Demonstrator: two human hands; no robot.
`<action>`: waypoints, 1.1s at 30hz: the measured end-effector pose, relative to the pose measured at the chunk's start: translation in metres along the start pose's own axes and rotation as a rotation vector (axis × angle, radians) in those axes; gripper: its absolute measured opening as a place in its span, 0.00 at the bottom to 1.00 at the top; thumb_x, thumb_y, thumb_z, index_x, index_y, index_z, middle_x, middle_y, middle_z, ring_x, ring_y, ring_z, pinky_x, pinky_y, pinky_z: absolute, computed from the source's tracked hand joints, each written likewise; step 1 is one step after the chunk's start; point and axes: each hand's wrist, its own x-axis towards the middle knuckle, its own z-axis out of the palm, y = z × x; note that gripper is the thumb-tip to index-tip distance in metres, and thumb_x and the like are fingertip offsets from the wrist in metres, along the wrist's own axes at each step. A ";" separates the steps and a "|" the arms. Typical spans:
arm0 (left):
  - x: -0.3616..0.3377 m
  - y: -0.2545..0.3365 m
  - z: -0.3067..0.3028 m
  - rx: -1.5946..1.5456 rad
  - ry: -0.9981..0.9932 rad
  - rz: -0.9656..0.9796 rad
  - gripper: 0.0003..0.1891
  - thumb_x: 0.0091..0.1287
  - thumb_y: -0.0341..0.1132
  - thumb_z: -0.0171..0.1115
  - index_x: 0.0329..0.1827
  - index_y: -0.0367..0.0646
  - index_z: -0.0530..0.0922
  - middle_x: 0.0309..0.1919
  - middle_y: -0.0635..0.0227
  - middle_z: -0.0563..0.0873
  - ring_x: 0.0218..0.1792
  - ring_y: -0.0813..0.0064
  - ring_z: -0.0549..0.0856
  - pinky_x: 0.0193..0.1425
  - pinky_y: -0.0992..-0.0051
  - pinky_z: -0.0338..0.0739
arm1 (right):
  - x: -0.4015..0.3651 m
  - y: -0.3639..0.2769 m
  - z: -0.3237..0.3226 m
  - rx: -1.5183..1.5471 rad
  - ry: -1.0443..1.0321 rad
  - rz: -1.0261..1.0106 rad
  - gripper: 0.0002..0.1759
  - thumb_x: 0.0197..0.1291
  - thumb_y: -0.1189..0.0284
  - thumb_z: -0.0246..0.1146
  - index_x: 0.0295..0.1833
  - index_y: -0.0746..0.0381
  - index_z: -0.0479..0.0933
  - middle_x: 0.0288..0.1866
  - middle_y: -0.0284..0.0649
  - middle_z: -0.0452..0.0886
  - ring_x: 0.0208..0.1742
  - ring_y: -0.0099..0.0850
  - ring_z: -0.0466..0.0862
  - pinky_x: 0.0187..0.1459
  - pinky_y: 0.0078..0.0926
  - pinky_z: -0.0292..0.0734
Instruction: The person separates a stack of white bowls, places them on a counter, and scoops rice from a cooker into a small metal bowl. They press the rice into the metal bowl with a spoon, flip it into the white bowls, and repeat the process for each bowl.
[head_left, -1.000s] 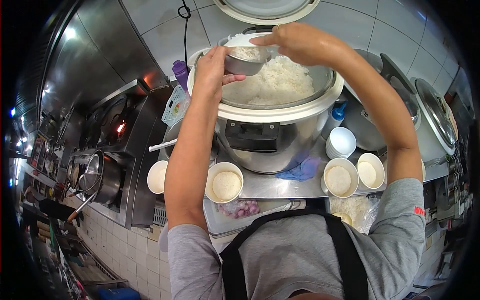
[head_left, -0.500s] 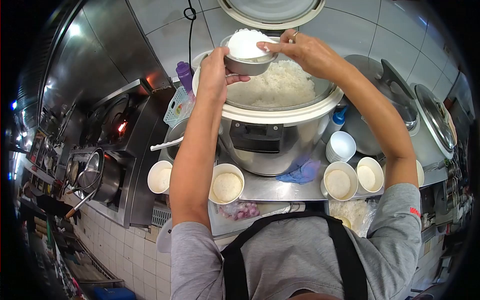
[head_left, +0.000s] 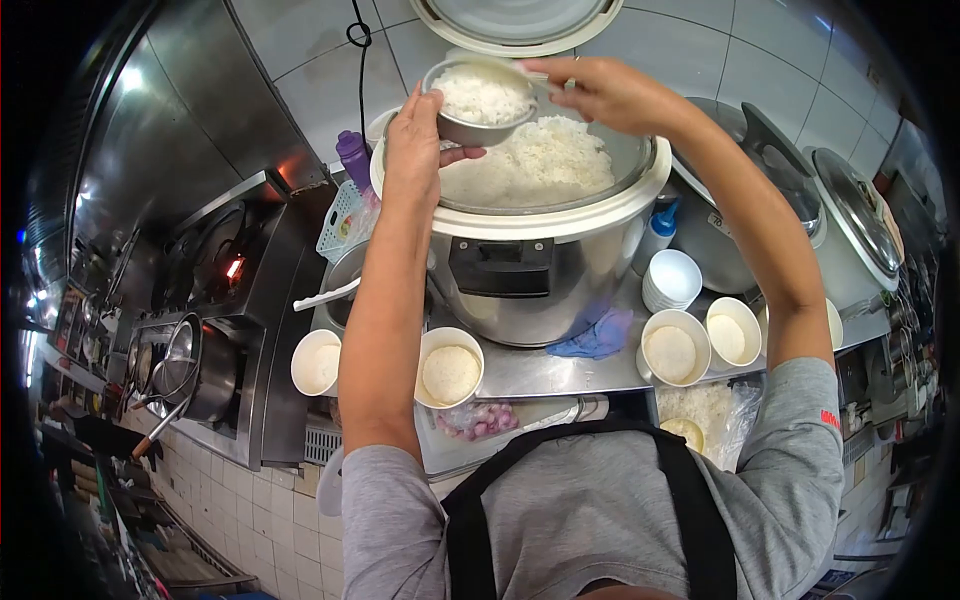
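My left hand [head_left: 413, 140] is closed round the side of a metal bowl [head_left: 480, 133], holding it tilted above the near-left part of a large rice cooker [head_left: 560, 222]. White cooked rice [head_left: 485, 97] fills the bowl. Just to the right, my right hand [head_left: 610, 92] grips a white rice scoop [head_left: 537, 76] at the bowl's far rim; motion blur hides the scoop's exact shape. Below both hands, a heap of cooked rice [head_left: 560, 155] rises inside the open cooker, higher toward the back right.
Paper tubs of rice [head_left: 450, 372] line the counter's front edge. A stack of white bowls [head_left: 673, 278] and a blue-capped bottle [head_left: 660, 225] stand right of the cooker. A blue cloth [head_left: 597, 335] lies before it. At left are a pot with a white handle [head_left: 325, 295] and a lit stove [head_left: 233, 268].
The white scoop has moved off the top of the bowl to the right and back, uncovering the rice. My left hand still holds the bowl. The whole view has shifted slightly.
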 end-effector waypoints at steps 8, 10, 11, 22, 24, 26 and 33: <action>0.005 -0.004 -0.002 -0.119 0.078 0.088 0.24 0.67 0.40 0.49 0.62 0.36 0.61 0.52 0.53 0.75 0.47 0.59 0.81 0.41 0.63 0.86 | 0.004 -0.056 0.038 0.004 0.092 0.253 0.27 0.67 0.69 0.54 0.71 0.55 0.61 0.41 0.40 0.78 0.27 0.24 0.75 0.29 0.24 0.76; 0.005 -0.004 -0.008 -0.163 0.107 0.085 0.23 0.68 0.40 0.48 0.62 0.37 0.61 0.53 0.52 0.74 0.47 0.59 0.81 0.41 0.62 0.86 | 0.012 -0.075 0.019 0.174 -0.011 0.417 0.27 0.67 0.69 0.54 0.71 0.56 0.61 0.42 0.42 0.78 0.27 0.26 0.75 0.32 0.27 0.77; 0.005 -0.002 -0.007 -0.196 0.146 0.116 0.23 0.68 0.40 0.48 0.62 0.38 0.61 0.53 0.52 0.74 0.46 0.58 0.81 0.41 0.61 0.86 | 0.014 -0.065 0.016 0.042 0.108 0.338 0.27 0.66 0.71 0.53 0.70 0.56 0.62 0.45 0.46 0.79 0.33 0.35 0.80 0.39 0.34 0.78; -0.096 0.014 -0.042 -0.557 0.221 0.254 0.20 0.66 0.49 0.49 0.49 0.42 0.76 0.42 0.62 0.83 0.42 0.63 0.82 0.44 0.55 0.80 | -0.069 -0.130 -0.038 -0.619 -0.271 0.514 0.12 0.58 0.69 0.57 0.44 0.58 0.81 0.42 0.50 0.82 0.40 0.47 0.83 0.41 0.43 0.76; -0.138 0.019 -0.042 -0.553 0.143 0.146 0.24 0.65 0.51 0.50 0.55 0.43 0.74 0.48 0.61 0.82 0.44 0.62 0.82 0.43 0.60 0.80 | -0.093 -0.108 -0.024 -0.783 -0.371 0.499 0.15 0.59 0.70 0.55 0.51 0.56 0.78 0.49 0.51 0.80 0.44 0.48 0.82 0.44 0.41 0.76; -0.171 0.010 -0.061 -0.864 -0.328 -0.092 0.27 0.65 0.52 0.50 0.61 0.44 0.71 0.55 0.60 0.79 0.50 0.61 0.82 0.46 0.58 0.80 | -0.120 -0.094 -0.020 -0.803 -0.252 0.460 0.17 0.61 0.72 0.54 0.56 0.55 0.77 0.52 0.52 0.79 0.47 0.48 0.81 0.47 0.40 0.76; -0.278 -0.078 -0.028 -0.463 -0.382 -0.776 0.25 0.72 0.39 0.43 0.69 0.38 0.59 0.57 0.55 0.75 0.50 0.62 0.82 0.42 0.61 0.86 | -0.200 -0.109 0.029 -0.156 0.557 0.378 0.19 0.60 0.69 0.57 0.57 0.60 0.76 0.53 0.50 0.80 0.47 0.47 0.81 0.52 0.38 0.73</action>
